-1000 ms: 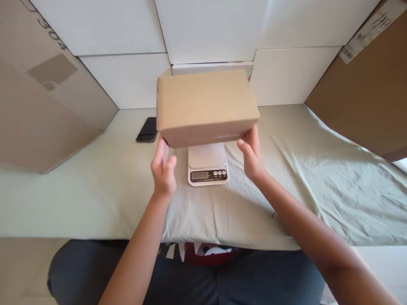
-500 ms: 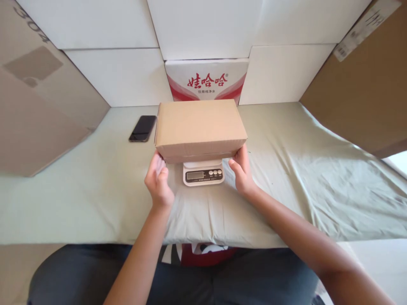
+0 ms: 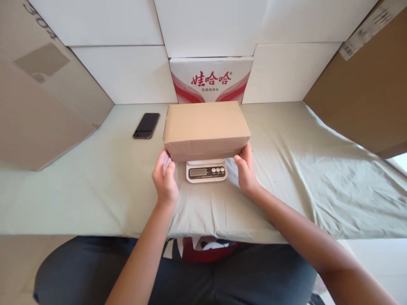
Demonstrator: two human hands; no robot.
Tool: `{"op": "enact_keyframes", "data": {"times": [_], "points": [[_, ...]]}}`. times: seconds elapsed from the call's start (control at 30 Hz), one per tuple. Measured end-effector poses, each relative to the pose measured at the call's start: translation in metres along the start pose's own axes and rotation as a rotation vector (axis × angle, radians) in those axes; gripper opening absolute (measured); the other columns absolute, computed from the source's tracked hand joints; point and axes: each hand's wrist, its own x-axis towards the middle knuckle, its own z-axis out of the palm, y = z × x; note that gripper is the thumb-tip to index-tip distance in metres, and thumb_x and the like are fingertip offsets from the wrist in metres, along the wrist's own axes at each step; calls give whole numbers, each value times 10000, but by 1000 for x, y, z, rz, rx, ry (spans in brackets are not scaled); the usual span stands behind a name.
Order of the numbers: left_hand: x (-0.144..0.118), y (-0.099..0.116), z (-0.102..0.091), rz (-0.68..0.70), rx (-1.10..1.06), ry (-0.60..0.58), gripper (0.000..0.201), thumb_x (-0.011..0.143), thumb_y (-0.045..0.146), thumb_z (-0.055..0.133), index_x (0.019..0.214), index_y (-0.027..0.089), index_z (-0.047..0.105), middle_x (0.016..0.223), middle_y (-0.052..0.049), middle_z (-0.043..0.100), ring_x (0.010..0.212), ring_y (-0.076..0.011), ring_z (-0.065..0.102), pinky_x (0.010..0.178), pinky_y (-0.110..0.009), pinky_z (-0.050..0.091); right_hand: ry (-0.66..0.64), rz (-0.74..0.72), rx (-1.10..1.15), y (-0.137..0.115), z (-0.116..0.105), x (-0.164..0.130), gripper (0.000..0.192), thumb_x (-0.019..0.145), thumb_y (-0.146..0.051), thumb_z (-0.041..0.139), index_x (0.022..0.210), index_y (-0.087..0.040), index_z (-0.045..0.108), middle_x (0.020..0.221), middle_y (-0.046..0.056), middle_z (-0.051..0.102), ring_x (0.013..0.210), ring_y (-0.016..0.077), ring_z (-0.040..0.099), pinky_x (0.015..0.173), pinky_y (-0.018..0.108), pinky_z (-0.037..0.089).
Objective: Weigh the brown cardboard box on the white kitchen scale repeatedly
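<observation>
A closed brown cardboard box (image 3: 206,123) is over a white digital kitchen scale (image 3: 206,173), hiding most of its weighing platform. The scale's front panel shows a grey display and several round buttons. My left hand (image 3: 165,178) grips the box at its near left corner, fingers tucked beneath it and thumb at the front. At the near right corner my right hand (image 3: 246,171) holds it the same way, its fingertips hidden under the box. Whether the box's underside rests on the platform I cannot tell.
A black phone (image 3: 146,125) lies on the green cloth (image 3: 95,186) left of the box. Behind stand white panels (image 3: 124,74) and a white carton (image 3: 211,80) with red lettering. Large brown cartons flank the left (image 3: 47,106) and right (image 3: 362,93) sides.
The whole view has shifted slightly. Relative to the phone, the box and both hands have moved a little to the right, leaving a wider gap. Both hands keep their hold.
</observation>
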Motion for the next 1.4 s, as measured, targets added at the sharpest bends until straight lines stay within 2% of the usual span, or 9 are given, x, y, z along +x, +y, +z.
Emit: {"op": "enact_keyframes", "data": {"times": [0.13, 0.27, 0.47, 0.63, 0.97, 1.23, 1.4], "points": [[1, 4, 3, 1, 11, -44, 606, 939, 367, 622, 1512, 172, 653, 1579, -159, 647, 1536, -335, 552, 1276, -472, 459, 10, 12, 21, -2, 1, 1, 615, 950, -623, 607, 1474, -324, 490, 1590, 94, 571, 1507, 323, 508, 1311, 571, 432], [3, 6, 6, 4, 12, -40, 613, 930, 366, 625, 1505, 158, 656, 1569, -167, 653, 1518, -343, 572, 1267, -479, 469, 26, 41, 42, -2, 3, 2, 603, 933, -610, 615, 1452, -327, 499, 1605, 87, 563, 1514, 323, 504, 1307, 565, 430], [6, 1, 5, 87, -1, -41, 621, 949, 359, 623, 1536, 157, 626, 1629, -158, 598, 1562, -325, 522, 1304, -446, 423, 220, 89, 103, 3, 0, 5, 639, 930, -646, 559, 1492, -353, 484, 1695, 58, 466, 1629, 315, 381, 1388, 616, 275], [8, 0, 6, 119, 9, -23, 614, 950, 343, 605, 1542, 178, 624, 1631, -131, 602, 1578, -307, 503, 1320, -438, 404, 297, 143, 125, 3, -4, 11, 615, 917, -669, 536, 1448, -359, 512, 1663, 59, 501, 1617, 309, 404, 1391, 652, 229], [10, -2, 5, 133, 5, -32, 632, 963, 424, 619, 1549, 188, 617, 1655, -133, 575, 1596, -320, 474, 1320, -447, 405, 251, 114, 100, 15, 0, 6, 519, 946, -572, 507, 1411, -346, 545, 1572, 71, 574, 1525, 308, 489, 1323, 634, 352], [10, 1, 7, 101, -38, -38, 609, 965, 395, 621, 1534, 179, 633, 1633, -143, 598, 1571, -321, 511, 1314, -443, 410, 275, 115, 110, 17, -7, 10, 530, 962, -632, 483, 1419, -368, 526, 1652, 53, 507, 1596, 297, 424, 1354, 641, 296], [11, 2, 9, 83, -29, -50, 613, 978, 431, 606, 1542, 191, 625, 1652, -145, 576, 1556, -328, 529, 1314, -448, 404, 281, 106, 98, 25, -11, 12, 520, 972, -643, 470, 1414, -376, 531, 1642, 54, 520, 1588, 299, 442, 1348, 657, 297]]}}
